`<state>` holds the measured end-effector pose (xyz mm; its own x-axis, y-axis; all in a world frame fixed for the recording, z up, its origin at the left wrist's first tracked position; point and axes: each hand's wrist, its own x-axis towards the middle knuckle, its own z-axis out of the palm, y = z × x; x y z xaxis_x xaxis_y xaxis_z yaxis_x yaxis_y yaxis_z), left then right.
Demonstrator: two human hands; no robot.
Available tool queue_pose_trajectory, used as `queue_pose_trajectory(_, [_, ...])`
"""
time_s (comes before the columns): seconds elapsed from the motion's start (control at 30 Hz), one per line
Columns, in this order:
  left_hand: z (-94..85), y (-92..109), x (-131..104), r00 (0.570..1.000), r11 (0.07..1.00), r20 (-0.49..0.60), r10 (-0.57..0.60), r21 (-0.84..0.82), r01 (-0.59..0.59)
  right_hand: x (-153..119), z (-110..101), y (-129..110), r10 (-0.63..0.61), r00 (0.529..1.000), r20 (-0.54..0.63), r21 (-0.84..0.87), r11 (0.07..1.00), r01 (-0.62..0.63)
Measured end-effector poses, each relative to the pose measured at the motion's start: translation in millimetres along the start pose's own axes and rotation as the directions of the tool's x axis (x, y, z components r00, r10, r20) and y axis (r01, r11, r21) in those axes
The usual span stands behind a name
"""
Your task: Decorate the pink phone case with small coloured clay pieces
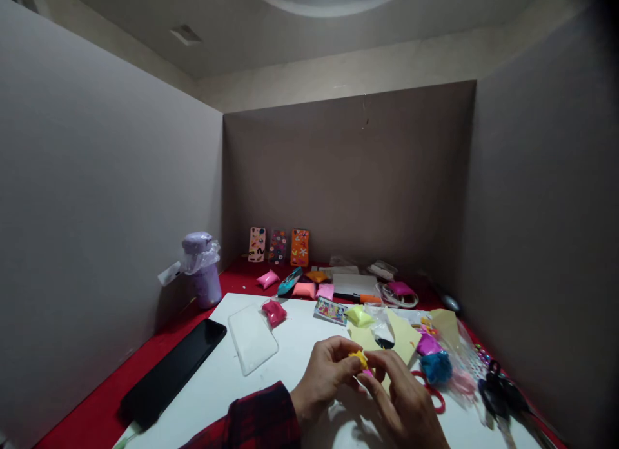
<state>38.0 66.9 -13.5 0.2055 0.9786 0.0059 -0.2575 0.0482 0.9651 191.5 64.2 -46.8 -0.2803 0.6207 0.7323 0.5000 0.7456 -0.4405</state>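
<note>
My left hand (325,377) and my right hand (405,400) meet over the white board (203,394), both closed around a small yellow piece of soft clay (359,358). A bit of pink (367,373) shows just beneath the yellow, between the fingertips. Thumbs and index fingers pinch the piece; its lower side is hidden. Left of my hands lies a clear phone case (252,342), with a red clay packet (275,313) by its upper right corner. Torn yellow paper (403,336) lies behind my right hand, and red-handled scissors (438,400) are partly hidden beside it.
A black phone (174,371) and a wrapped purple bottle (206,275) are on the left. Three decorated phone cases (300,247) stand at the back. Several clay packets (304,289) line the red cloth. Blue clay (436,368) and black-handled scissors (498,391) lie right. Grey panels (348,184) enclose the table.
</note>
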Motion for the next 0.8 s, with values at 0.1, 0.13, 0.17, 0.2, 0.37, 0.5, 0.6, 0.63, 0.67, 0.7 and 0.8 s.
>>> queue_pose_trajectory(0.1, [-1.4,-1.8,0.7,1.000,1.000,0.005,0.012,0.012,-0.012,1.4,0.2,-1.2,0.001,1.000,-0.007,-0.029,1.000,-0.001])
queue_pose_trajectory(0.13, [-2.2,-3.2,1.4,1.000,1.000,0.009,0.016,0.019,-0.016,1.7,0.2,-1.7,0.002,1.000,-0.003,-0.030,1.000,-0.002])
queue_pose_trajectory(0.17, [-3.0,-4.8,2.1,1.000,0.999,0.012,0.019,0.025,-0.020,2.0,0.1,-2.1,0.001,1.000,0.000,-0.028,1.000,-0.001])
queue_pose_trajectory(0.2, [-3.6,-6.4,2.8,1.000,0.999,0.017,0.021,0.031,-0.022,2.1,0.0,-2.4,0.001,1.000,0.003,-0.023,1.000,-0.001])
queue_pose_trajectory(0.37, [-3.7,-8.7,2.8,0.997,0.993,0.077,0.012,0.115,-0.020,2.5,-0.8,-2.0,0.005,0.999,-0.038,-0.004,1.000,-0.005])
queue_pose_trajectory(0.5, [-4.1,-0.7,-2.2,0.991,0.968,0.131,0.023,0.247,-0.055,3.0,-0.6,-1.0,-0.020,0.999,-0.037,0.010,1.000,0.020])
queue_pose_trajectory(0.6, [-7.0,5.0,-5.1,0.988,0.938,0.139,0.066,0.330,-0.109,3.9,-0.4,-1.3,-0.029,0.999,-0.023,0.026,0.999,0.030])
queue_pose_trajectory(0.63, [-8.0,6.1,-5.4,0.987,0.929,0.143,0.077,0.348,-0.123,4.2,-0.7,-1.7,-0.036,0.999,-0.019,0.030,0.999,0.037])
queue_pose_trajectory(0.67, [-8.8,6.7,-5.3,0.985,0.925,0.149,0.081,0.358,-0.130,4.5,-1.2,-2.3,-0.041,0.999,-0.012,0.031,0.999,0.041])
queue_pose_trajectory(0.7, [-9.3,6.9,-4.9,0.985,0.924,0.155,0.078,0.360,-0.130,4.7,-1.8,-2.9,-0.038,0.999,-0.006,0.026,0.999,0.039])
queue_pose_trajectory(0.8, [-9.0,6.8,-3.0,0.986,0.937,0.159,0.057,0.332,-0.107,4.4,-4.0,-4.4,0.012,1.000,-0.023,-0.032,0.999,-0.012])
